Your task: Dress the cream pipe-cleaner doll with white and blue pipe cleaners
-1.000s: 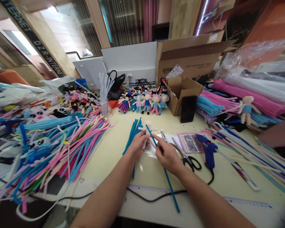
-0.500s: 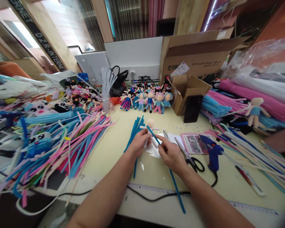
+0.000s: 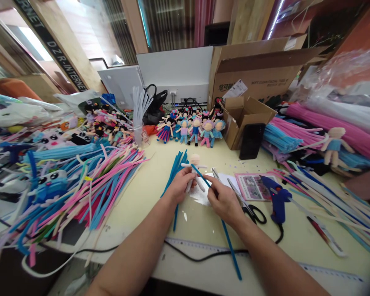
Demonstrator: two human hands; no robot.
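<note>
pale doll point(image 3: 195, 159) is pinched by the fingers of the left hand point(image 3: 182, 185), a blue stem point(image 3: 230, 247) by those of the right hand point(image 3: 224, 201).

Pale yellow tabletop point(image 3: 129, 205). Just beside the left hand point(image 3: 181, 185), on its outer side, lies a bundle of teal fuzzy stems point(image 3: 174, 170); well to that hand's left spreads a heap of multicoloured stems point(image 3: 111, 185). Beside the right hand point(image 3: 224, 201) rest black-handled scissors point(image 3: 251, 211), with a blue glue gun point(image 3: 277, 201) farther right. A pink-bordered printed card point(image 3: 253, 188) lies beyond the scissors. Well beyond both hands stand small dolls point(image 3: 194, 130), a black phone point(image 3: 252, 142) and a small open carton point(image 3: 234, 129). Nearer the body than the grip run a ruler point(image 3: 191, 244) and a black cable point(image 3: 200, 259).
</note>
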